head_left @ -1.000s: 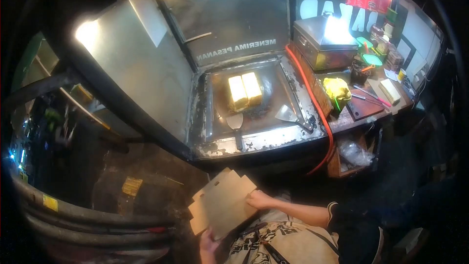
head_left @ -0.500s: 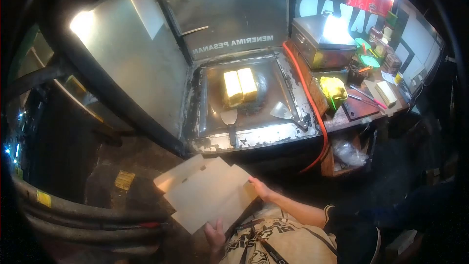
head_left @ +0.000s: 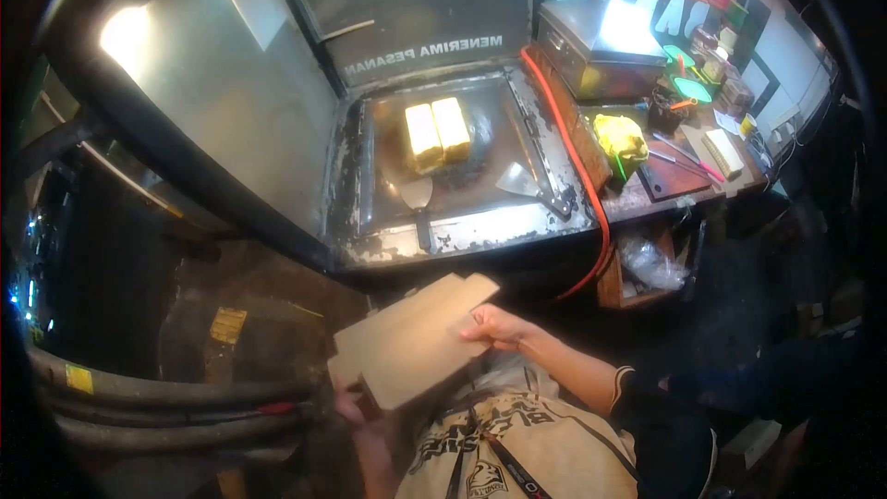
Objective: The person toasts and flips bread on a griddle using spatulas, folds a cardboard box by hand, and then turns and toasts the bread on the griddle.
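Observation:
A brown cardboard piece (head_left: 411, 337) with cut flaps is held in front of my body, below the griddle. My right hand (head_left: 497, 325) grips its right edge, fingers closed on it. At its lower left corner my left hand (head_left: 356, 403) holds the edge, partly hidden by the cardboard. Beyond, two yellowish bread blocks (head_left: 437, 134) lie side by side on the flat griddle (head_left: 480, 212). One spatula (head_left: 419, 211) rests at the griddle's near edge, and a second spatula (head_left: 531, 187) lies to its right.
A red hose (head_left: 591, 185) curves down the griddle's right side. On the right counter are a metal box (head_left: 601, 60), a yellow bundle (head_left: 621, 140), a dark red board (head_left: 673, 176) with utensils and a pale block (head_left: 723, 153). Thick pipes (head_left: 176, 434) run at lower left.
The cardboard has been turned, and its left flap has folded out of sight. My left hand has moved left to its lower left corner. The camera view has shifted, moving the griddle up and left.

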Action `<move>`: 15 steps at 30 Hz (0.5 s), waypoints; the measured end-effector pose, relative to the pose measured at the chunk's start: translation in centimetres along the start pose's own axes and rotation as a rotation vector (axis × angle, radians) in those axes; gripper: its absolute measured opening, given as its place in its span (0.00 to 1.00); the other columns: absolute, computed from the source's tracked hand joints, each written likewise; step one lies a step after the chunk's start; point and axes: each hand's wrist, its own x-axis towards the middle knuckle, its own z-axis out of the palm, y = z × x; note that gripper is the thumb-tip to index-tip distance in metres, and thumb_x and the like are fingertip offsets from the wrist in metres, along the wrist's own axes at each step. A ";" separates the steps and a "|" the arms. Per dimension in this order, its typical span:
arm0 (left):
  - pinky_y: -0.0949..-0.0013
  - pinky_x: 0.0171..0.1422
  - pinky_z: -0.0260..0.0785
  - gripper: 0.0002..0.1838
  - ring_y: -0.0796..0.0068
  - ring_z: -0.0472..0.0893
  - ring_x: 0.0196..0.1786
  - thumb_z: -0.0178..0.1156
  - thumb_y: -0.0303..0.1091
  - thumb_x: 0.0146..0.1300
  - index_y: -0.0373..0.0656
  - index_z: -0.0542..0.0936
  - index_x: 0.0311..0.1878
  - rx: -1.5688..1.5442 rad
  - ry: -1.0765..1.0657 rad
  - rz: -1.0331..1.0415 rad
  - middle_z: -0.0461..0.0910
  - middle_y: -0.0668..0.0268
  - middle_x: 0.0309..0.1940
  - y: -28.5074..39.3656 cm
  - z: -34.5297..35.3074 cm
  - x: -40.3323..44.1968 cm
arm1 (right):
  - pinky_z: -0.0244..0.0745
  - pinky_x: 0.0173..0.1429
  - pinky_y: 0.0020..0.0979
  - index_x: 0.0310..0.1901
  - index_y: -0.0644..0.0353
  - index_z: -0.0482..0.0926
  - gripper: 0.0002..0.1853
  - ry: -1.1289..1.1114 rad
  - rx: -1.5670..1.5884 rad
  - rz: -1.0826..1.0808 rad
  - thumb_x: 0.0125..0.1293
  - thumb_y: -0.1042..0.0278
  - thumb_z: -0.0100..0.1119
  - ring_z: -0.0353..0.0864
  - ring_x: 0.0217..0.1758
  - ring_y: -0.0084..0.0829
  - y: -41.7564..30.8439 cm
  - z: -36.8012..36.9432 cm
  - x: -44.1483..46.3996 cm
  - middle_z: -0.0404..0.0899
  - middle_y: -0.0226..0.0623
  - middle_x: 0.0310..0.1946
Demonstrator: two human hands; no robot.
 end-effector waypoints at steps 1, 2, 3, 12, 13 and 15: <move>0.61 0.46 0.72 0.18 0.62 0.80 0.43 0.48 0.40 0.67 0.35 0.75 0.51 -0.282 0.057 -0.209 0.79 0.58 0.45 0.7 -0.6 2.2 | 0.76 0.46 0.24 0.51 0.70 0.74 0.17 0.000 -0.040 -0.016 0.59 0.79 0.60 0.81 0.43 0.24 -0.5 0.2 -0.4 0.81 0.38 0.43; 0.61 0.48 0.72 0.19 0.60 0.80 0.45 0.47 0.40 0.67 0.36 0.74 0.53 -0.047 0.044 -0.210 0.79 0.56 0.45 -1.0 -3.7 4.3 | 0.75 0.47 0.24 0.52 0.70 0.74 0.18 0.000 -0.082 -0.035 0.59 0.79 0.60 0.80 0.44 0.23 -1.0 0.2 -0.7 0.80 0.38 0.44; 0.60 0.50 0.72 0.19 0.57 0.80 0.46 0.47 0.39 0.67 0.36 0.74 0.54 0.188 0.029 -0.211 0.80 0.54 0.45 -4.0 -7.8 6.7 | 0.75 0.48 0.24 0.53 0.70 0.73 0.19 -0.001 -0.125 -0.053 0.59 0.79 0.61 0.79 0.45 0.23 -1.3 0.1 -1.2 0.80 0.38 0.45; 0.54 0.54 0.70 0.25 0.50 0.77 0.53 0.47 0.40 0.66 0.36 0.67 0.62 1.025 -0.104 -0.023 0.78 0.44 0.47 -2.4 0.5 3.6 | 0.65 0.61 0.29 0.56 0.70 0.71 0.24 0.185 -0.594 -0.291 0.56 0.76 0.61 0.73 0.54 0.29 -2.8 1.4 -5.3 0.77 0.40 0.51; 0.52 0.56 0.70 0.25 0.51 0.76 0.55 0.46 0.41 0.67 0.37 0.67 0.63 0.597 -0.057 -0.106 0.76 0.47 0.50 -2.2 0.8 3.1 | 0.66 0.59 0.29 0.56 0.70 0.71 0.24 0.201 -0.606 -0.285 0.56 0.76 0.61 0.73 0.53 0.28 -3.4 1.2 -6.3 0.77 0.40 0.50; 0.53 0.57 0.70 0.25 0.53 0.73 0.59 0.45 0.44 0.68 0.40 0.67 0.63 0.038 0.010 -0.260 0.74 0.52 0.55 -0.8 1.9 2.3 | 0.68 0.56 0.26 0.56 0.68 0.71 0.24 0.230 -0.535 -0.202 0.57 0.76 0.61 0.74 0.51 0.25 -4.2 0.4 -7.9 0.77 0.38 0.49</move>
